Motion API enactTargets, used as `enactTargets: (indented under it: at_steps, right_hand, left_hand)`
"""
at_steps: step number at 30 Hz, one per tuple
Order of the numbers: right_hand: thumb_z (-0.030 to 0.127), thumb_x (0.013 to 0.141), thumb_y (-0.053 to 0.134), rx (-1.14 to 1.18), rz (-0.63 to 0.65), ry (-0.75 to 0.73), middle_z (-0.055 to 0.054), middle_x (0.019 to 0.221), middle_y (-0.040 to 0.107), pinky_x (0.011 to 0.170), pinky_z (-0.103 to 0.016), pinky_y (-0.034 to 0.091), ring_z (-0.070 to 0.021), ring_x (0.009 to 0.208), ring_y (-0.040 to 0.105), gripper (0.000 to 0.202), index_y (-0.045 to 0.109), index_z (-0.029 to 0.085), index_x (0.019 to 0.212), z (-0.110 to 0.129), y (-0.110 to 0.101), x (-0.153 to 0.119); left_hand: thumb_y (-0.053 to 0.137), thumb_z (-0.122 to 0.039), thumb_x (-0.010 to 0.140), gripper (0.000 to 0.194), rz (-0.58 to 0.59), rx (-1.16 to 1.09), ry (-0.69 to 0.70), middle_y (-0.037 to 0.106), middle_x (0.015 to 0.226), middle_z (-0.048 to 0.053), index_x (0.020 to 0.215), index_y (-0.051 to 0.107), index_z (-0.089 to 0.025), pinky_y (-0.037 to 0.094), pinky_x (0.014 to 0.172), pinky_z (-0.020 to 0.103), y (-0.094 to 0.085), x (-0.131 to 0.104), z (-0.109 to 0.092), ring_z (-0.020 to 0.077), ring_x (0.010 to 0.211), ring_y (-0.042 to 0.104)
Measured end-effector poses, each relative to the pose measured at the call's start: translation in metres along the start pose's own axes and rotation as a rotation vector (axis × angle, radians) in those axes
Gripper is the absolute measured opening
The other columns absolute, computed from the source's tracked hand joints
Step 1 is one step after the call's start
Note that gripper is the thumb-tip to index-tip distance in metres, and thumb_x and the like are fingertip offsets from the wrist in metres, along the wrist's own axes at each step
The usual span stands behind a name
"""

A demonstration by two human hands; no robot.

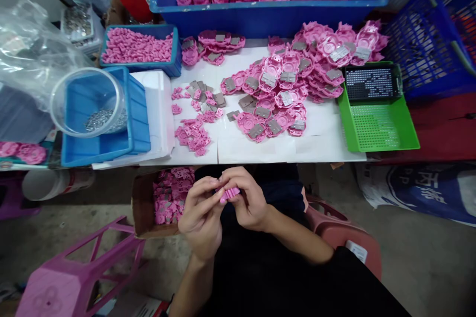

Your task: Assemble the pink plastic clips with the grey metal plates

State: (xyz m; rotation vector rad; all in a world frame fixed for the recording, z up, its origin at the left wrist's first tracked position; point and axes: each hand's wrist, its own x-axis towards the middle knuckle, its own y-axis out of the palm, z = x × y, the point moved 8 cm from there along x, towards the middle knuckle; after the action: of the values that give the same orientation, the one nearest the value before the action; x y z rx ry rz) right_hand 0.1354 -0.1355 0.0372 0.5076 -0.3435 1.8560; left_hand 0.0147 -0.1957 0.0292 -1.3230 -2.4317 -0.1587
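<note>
Just below the table's front edge, over my lap, both hands close on one small pink plastic part (230, 194) with a ridged side. My left hand (203, 210) pinches it from the left, and my right hand (245, 198) wraps round it from the right. My fingers cover most of it. On the table beyond lie many pink plastic housings (286, 77) with grey metal plates on them. To their left are a pile of small pink pieces (193, 136) and loose grey plates (203, 94).
A cardboard box (143, 203) of pink parts stands left of my hands. Blue bins (141, 146) line the table's left side, and a big blue tub (260, 17) stands behind. At right are a green tray (383, 146) and a blue basket (420, 54). A pink stool (55, 282) is lower left.
</note>
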Motion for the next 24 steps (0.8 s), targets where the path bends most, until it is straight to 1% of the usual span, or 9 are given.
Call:
enactTargets:
  at_steps: [3, 7, 11, 13, 16, 18, 19, 21, 24]
  right_hand:
    - [0.028, 0.104, 0.048, -0.031, -0.048, -0.007, -0.009, 0.098, 0.065, 0.089, -0.043, 0.056, -0.0216, 0.097, 0.066, 0.013, 0.054, 0.021, 0.113, 0.003, -0.001, 0.000]
    - [0.023, 0.103, 0.048, -0.115, -0.085, 0.014, -0.007, 0.093, 0.067, 0.087, -0.043, 0.051, -0.0206, 0.088, 0.067, 0.007, 0.054, 0.021, 0.105, 0.010, 0.001, 0.002]
    - [0.025, 0.103, 0.049, -0.120, -0.115, 0.070, -0.007, 0.092, 0.068, 0.086, -0.041, 0.052, -0.0199, 0.088, 0.067, 0.007, 0.055, 0.021, 0.103, 0.014, -0.001, 0.003]
    - [0.026, 0.103, 0.050, -0.128, -0.075, 0.103, -0.008, 0.096, 0.070, 0.090, -0.041, 0.053, -0.0202, 0.093, 0.068, 0.008, 0.056, 0.020, 0.105, 0.014, -0.002, 0.003]
    - [0.027, 0.102, 0.055, -0.105, 0.056, 0.105, -0.010, 0.104, 0.073, 0.095, -0.041, 0.055, -0.0203, 0.102, 0.069, 0.013, 0.059, 0.019, 0.112, 0.016, -0.004, 0.006]
    - [0.027, 0.101, 0.056, -0.074, 0.150, 0.082, -0.011, 0.110, 0.074, 0.098, -0.041, 0.056, -0.0204, 0.108, 0.069, 0.020, 0.061, 0.018, 0.119, 0.019, -0.006, 0.008]
    - [0.025, 0.101, 0.056, -0.067, 0.177, 0.071, -0.012, 0.113, 0.075, 0.099, -0.041, 0.056, -0.0204, 0.110, 0.069, 0.022, 0.062, 0.018, 0.121, 0.021, -0.008, 0.009]
    - [0.020, 0.101, 0.056, -0.083, 0.193, 0.048, -0.012, 0.115, 0.075, 0.099, -0.042, 0.057, -0.0203, 0.112, 0.070, 0.025, 0.063, 0.018, 0.125, 0.024, -0.015, 0.012]
    - [0.012, 0.096, 0.061, -0.192, 0.193, -0.002, -0.011, 0.114, 0.077, 0.097, -0.041, 0.059, -0.0204, 0.110, 0.070, 0.029, 0.067, 0.018, 0.124, 0.028, -0.023, 0.014]
  left_hand:
    - [0.075, -0.022, 0.090, 0.019, -0.004, -0.022, -0.003, 0.073, 0.105, 0.000, 0.104, 0.078, -0.035, 0.058, 0.100, 0.049, 0.001, -0.001, 0.002, 0.0234, 0.116, 0.069]
    - [0.073, -0.026, 0.093, 0.012, -0.004, -0.008, -0.022, 0.076, 0.098, -0.002, 0.101, 0.078, -0.033, 0.050, 0.112, 0.062, 0.001, -0.002, 0.001, 0.0251, 0.114, 0.072]
    - [0.073, -0.022, 0.093, 0.015, -0.021, -0.077, -0.044, 0.076, 0.099, -0.003, 0.102, 0.078, -0.033, 0.046, 0.117, 0.060, 0.000, 0.000, 0.002, 0.0209, 0.107, 0.075]
    - [0.074, -0.024, 0.092, 0.014, -0.020, -0.125, -0.069, 0.076, 0.099, -0.003, 0.101, 0.079, -0.033, 0.047, 0.117, 0.059, -0.001, 0.002, 0.005, 0.0211, 0.106, 0.075]
    - [0.077, -0.029, 0.090, 0.011, 0.004, -0.193, -0.095, 0.076, 0.098, -0.003, 0.099, 0.079, -0.034, 0.051, 0.113, 0.058, 0.000, 0.006, 0.009, 0.0234, 0.108, 0.075]
    - [0.077, -0.032, 0.090, 0.010, 0.027, -0.222, -0.120, 0.077, 0.103, -0.001, 0.099, 0.079, -0.034, 0.055, 0.108, 0.056, 0.000, 0.008, 0.011, 0.0248, 0.110, 0.074]
    - [0.076, -0.033, 0.090, 0.011, 0.039, -0.228, -0.137, 0.077, 0.107, 0.000, 0.100, 0.079, -0.034, 0.057, 0.106, 0.055, 0.000, 0.008, 0.012, 0.0254, 0.112, 0.074]
    - [0.076, -0.032, 0.090, 0.012, 0.068, -0.237, -0.162, 0.077, 0.114, 0.002, 0.102, 0.079, -0.035, 0.058, 0.104, 0.054, 0.000, 0.009, 0.013, 0.0264, 0.115, 0.073]
    - [0.076, -0.025, 0.090, 0.016, 0.114, -0.229, -0.164, 0.078, 0.113, 0.002, 0.103, 0.080, -0.034, 0.059, 0.103, 0.052, 0.001, 0.009, 0.012, 0.0260, 0.113, 0.074]
